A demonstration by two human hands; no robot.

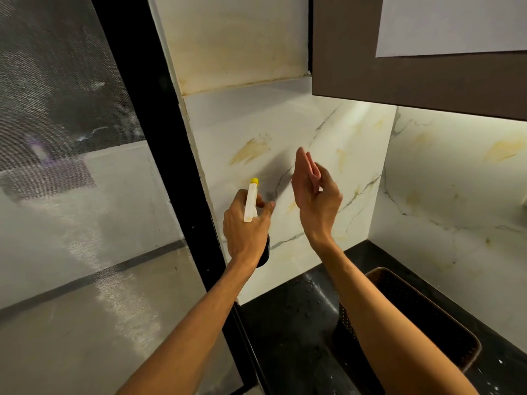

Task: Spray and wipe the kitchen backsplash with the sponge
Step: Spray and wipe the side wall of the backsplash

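Note:
My left hand (246, 226) grips a spray bottle (251, 201) with a white trigger head, a yellow nozzle tip and a dark body that shows below the wrist. The nozzle points up at the white marble-patterned backsplash (328, 132), which has grey veins and yellowish marks. My right hand (315, 195) is raised just right of the bottle, close to the wall, with its fingers held together and loosely bent; it holds nothing that I can see. No sponge is in view.
A black window frame (182, 155) with a mesh screen stands to the left. A brown upper cabinet (399, 78) overhangs at the upper right. Under my right forearm, a dark perforated basket (422, 312) sits on the black countertop (288, 317).

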